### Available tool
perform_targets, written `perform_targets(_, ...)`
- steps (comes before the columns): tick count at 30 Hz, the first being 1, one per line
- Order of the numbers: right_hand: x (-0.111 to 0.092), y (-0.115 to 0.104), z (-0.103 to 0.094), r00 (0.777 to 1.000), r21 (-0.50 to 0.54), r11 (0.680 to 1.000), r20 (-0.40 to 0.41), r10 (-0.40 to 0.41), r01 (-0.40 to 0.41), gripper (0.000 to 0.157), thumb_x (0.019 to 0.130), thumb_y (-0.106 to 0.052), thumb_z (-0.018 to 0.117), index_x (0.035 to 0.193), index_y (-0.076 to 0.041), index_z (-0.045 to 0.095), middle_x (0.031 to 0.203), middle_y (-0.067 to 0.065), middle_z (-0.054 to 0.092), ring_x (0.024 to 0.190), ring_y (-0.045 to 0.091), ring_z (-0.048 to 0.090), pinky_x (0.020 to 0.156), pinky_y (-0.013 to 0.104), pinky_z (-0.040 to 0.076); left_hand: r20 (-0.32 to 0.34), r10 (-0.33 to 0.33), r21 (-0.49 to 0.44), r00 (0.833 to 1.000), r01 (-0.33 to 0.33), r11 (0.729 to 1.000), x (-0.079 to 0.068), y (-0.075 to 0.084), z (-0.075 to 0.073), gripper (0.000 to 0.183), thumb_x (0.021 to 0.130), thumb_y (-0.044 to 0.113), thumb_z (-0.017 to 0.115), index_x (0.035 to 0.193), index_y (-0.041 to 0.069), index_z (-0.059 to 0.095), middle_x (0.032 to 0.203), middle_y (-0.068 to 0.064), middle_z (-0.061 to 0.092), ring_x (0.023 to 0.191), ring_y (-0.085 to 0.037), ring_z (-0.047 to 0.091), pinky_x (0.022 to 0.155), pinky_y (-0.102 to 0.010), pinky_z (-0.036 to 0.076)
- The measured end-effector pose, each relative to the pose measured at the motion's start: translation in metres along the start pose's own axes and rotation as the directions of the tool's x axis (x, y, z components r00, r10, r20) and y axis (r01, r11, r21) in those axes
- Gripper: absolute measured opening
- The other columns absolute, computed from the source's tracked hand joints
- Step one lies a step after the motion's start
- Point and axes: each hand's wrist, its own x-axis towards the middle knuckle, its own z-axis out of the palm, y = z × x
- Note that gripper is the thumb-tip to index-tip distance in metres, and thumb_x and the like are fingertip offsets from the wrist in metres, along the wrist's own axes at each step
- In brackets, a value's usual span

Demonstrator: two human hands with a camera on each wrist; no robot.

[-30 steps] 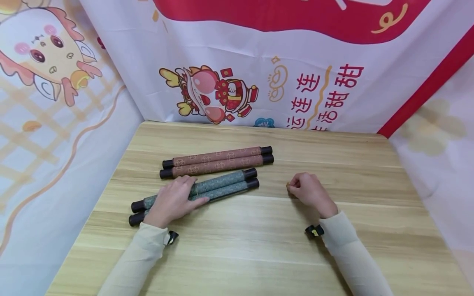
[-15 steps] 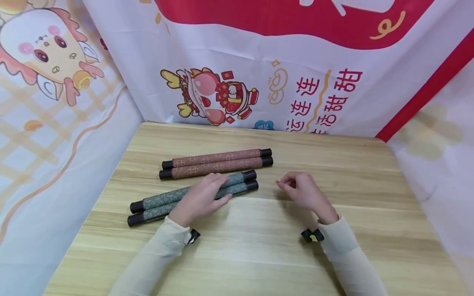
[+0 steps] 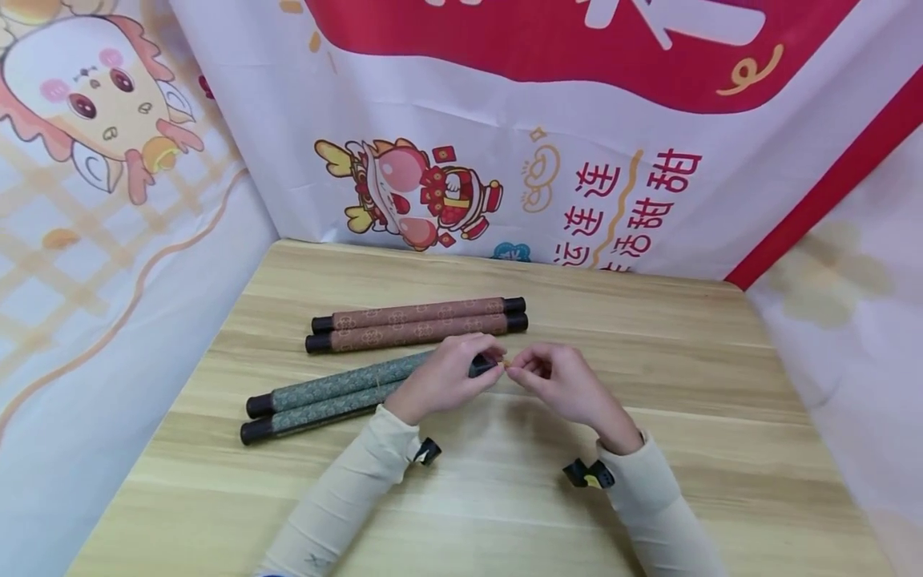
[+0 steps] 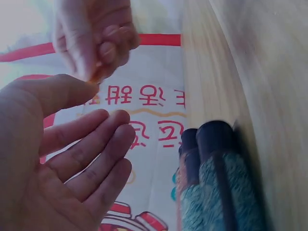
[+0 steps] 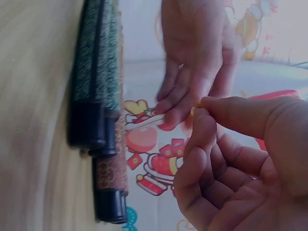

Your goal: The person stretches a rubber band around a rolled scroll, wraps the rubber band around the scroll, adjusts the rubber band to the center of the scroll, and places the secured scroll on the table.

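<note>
One small piece: golden-orange, tiny, partly hidden by fingertips; exact shape too small to tell.
Position of piece: between the hands, near the black right-hand ends of the green rolls.
Right hand: pinches the piece between thumb and index finger, the other fingers curled towards the palm.
Left hand: fingers loosely extended, grasping nothing visible; thumb tip right at the piece, though contact cannot be told for certain.
Green rolls: two, side by side, patterned cloth with black end caps, a thin tie across them; in the head view the left hand covers part of their right-hand portion.
Brown rolls: two, reddish with a paler flower pattern, black caps, lying just beyond the green pair.
Surface: pale wood grain, under all four rolls.
Sleeves: cream, each with a small black device at the wrist.
Writing: red Chinese characters on the white back cloth, among them 运连连 and 活甜甜, further ones cut off by the surface edge.
Prints: a cartoon dragon turned sideways, a red banner above.
</note>
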Motion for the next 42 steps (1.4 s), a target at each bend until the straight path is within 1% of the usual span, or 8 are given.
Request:
perform_targets(6, 0.0, -0.008, -0.002, 1.0, 0.023, 0.999, -0.009, -0.029, 0.029, 0.008, 0.1, -0.019, 0.074, 0.097, -0.011, 0.075, 0.087, 0.005, 0.074, 0.073, 0.014, 0.062, 0.062, 0.024, 0.052, -0.036, 0.04, -0.034, 0.999, -0.042, 0.999, -0.002, -0.001, 0.004, 0.018, 0.105, 0.016, 0.065, 0.118, 0.01, 0.077, 0.106, -0.002, 0.077, 0.093, -0.012, 0.071, 0.086, -0.039, 0.062)
perform_targets(12, 0.0, -0.008, -0.008, 0.999, 0.024, 1.0, -0.034, -0.017, 0.018, 0.009, 0.1, -0.02, 0.075, 0.095, -0.012, 0.075, 0.083, 0.002, 0.071, 0.07, 0.015, 0.06, 0.059, 0.024, 0.049, -0.096, 0.088, -0.024, 0.991, -0.091, 0.996, -0.003, -0.003, -0.001, 0.011, 0.102, 0.014, 0.069, 0.107, 0.011, 0.079, 0.097, 0.001, 0.077, 0.086, -0.008, 0.068, 0.081, -0.03, 0.06)
perform_targets(18, -0.002, -0.005, -0.015, 0.999, 0.042, 0.999, -0.046, 0.01, -0.008, 0.008, 0.101, -0.018, 0.072, 0.096, -0.012, 0.074, 0.087, 0.006, 0.072, 0.069, 0.016, 0.058, 0.058, 0.024, 0.048, -0.113, 0.068, -0.042, 0.991, -0.073, 0.996, -0.006, -0.005, -0.007, 0.007, 0.095, 0.008, 0.073, 0.091, 0.014, 0.076, 0.088, 0.003, 0.075, 0.082, -0.006, 0.067, 0.077, -0.037, 0.062)
perform_targets(22, -0.003, -0.004, -0.02, 0.994, 0.046, 0.999, -0.102, 0.034, -0.029, 0.008, 0.1, -0.015, 0.069, 0.094, -0.015, 0.073, 0.089, 0.003, 0.072, 0.069, 0.018, 0.057, 0.058, 0.025, 0.047, -0.139, 0.037, -0.05, 0.99, -0.044, 0.998, -0.008, -0.009, -0.012, 0.012, 0.092, 0.008, 0.073, 0.084, 0.017, 0.073, 0.083, 0.005, 0.072, 0.077, -0.005, 0.064, 0.073, -0.039, 0.061)
perform_targets(31, -0.003, 0.001, -0.033, 0.957, 0.077, 0.997, -0.286, 0.049, -0.028, 0.01, 0.095, -0.006, 0.067, 0.089, -0.011, 0.073, 0.08, 0.007, 0.067, 0.064, 0.017, 0.051, 0.054, 0.024, 0.041, -0.138, 0.07, -0.058, 0.988, -0.078, 0.995, -0.007, -0.008, -0.011, 0.017, 0.091, 0.01, 0.072, 0.077, 0.02, 0.069, 0.079, 0.007, 0.067, 0.073, -0.004, 0.059, 0.067, -0.027, 0.055)
perform_targets(38, -0.002, 0.004, -0.021, 0.958, 0.065, 0.998, -0.287, 0.013, 0.006, 0.011, 0.093, -0.004, 0.066, 0.086, -0.01, 0.073, 0.075, 0.005, 0.065, 0.062, 0.015, 0.053, 0.054, 0.024, 0.043, -0.114, 0.101, -0.023, 0.988, -0.104, 0.994, -0.007, -0.002, -0.014, 0.018, 0.091, 0.008, 0.07, 0.077, 0.019, 0.067, 0.08, 0.007, 0.065, 0.075, -0.003, 0.057, 0.067, -0.034, 0.058)
perform_targets(40, -0.002, 0.005, -0.023, 0.941, 0.075, 0.997, -0.338, 0.031, -0.006, 0.011, 0.092, -0.005, 0.066, 0.086, -0.01, 0.072, 0.075, 0.006, 0.063, 0.062, 0.016, 0.053, 0.054, 0.024, 0.043, -0.123, 0.109, -0.019, 0.986, -0.112, 0.994, -0.008, -0.001, -0.016, 0.019, 0.09, 0.008, 0.07, 0.075, 0.019, 0.066, 0.078, 0.007, 0.064, 0.074, -0.004, 0.056, 0.067, -0.033, 0.056)
perform_targets(42, -0.002, 0.007, -0.027, 0.912, 0.101, 0.994, -0.405, 0.07, -0.032, 0.011, 0.093, -0.006, 0.065, 0.086, -0.009, 0.073, 0.075, 0.005, 0.062, 0.062, 0.016, 0.052, 0.053, 0.024, 0.043, -0.132, 0.116, -0.022, 0.984, -0.12, 0.993, -0.008, 0.001, -0.017, 0.019, 0.09, 0.008, 0.07, 0.075, 0.019, 0.066, 0.078, 0.006, 0.064, 0.074, -0.006, 0.057, 0.066, -0.032, 0.056)
